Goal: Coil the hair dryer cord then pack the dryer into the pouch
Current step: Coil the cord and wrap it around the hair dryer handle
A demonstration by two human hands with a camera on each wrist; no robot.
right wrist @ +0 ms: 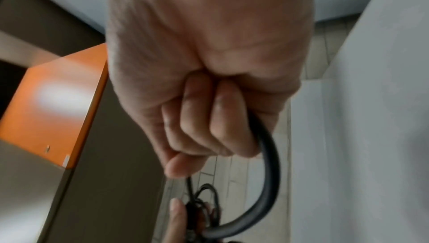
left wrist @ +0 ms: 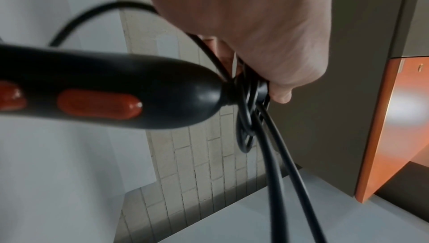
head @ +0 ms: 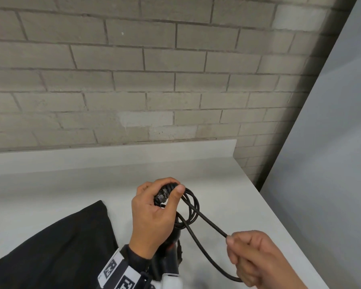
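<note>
A black hair dryer with two red-orange buttons hangs handle-first under my left hand, mostly hidden by that hand in the head view. My left hand grips the small coil of black cord at the handle's end; the same coil shows below the fingers in the left wrist view. A loose loop of cord runs from the coil to my right hand, whose curled fingers grip the cord. The black pouch lies flat on the white counter at the lower left.
A grey brick wall stands behind the counter. The counter's right edge runs diagonally past my right hand, with a pale panel beyond it. An orange cabinet side appears in the wrist views.
</note>
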